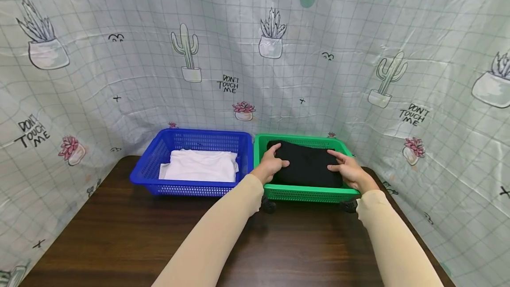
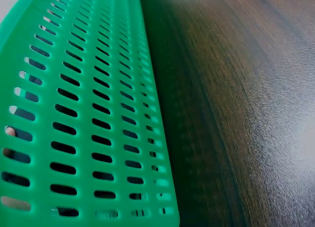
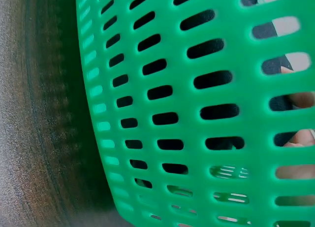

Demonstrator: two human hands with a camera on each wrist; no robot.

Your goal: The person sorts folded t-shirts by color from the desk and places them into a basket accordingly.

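In the head view, a folded black cloth (image 1: 304, 165) lies inside the green plastic basket (image 1: 311, 191) at the right. My left hand (image 1: 270, 165) is at the cloth's left side, fingers extended and thumb spread over its top. At the opposite end, my right hand (image 1: 349, 171) reaches over the basket's near right corner, its fingers and thumb extended onto the cloth. Slotted basket wall fills much of the left wrist view (image 2: 110, 118) and the right wrist view (image 3: 189, 106). Only bits of finger and dark cloth show through the slots.
Against the green basket's left side stands a blue basket (image 1: 183, 183) holding folded white cloth (image 1: 203, 166). Both sit at the back of a dark wooden table (image 1: 159, 238). Behind them hangs a cactus-print curtain (image 1: 223, 52), which also runs along both sides.
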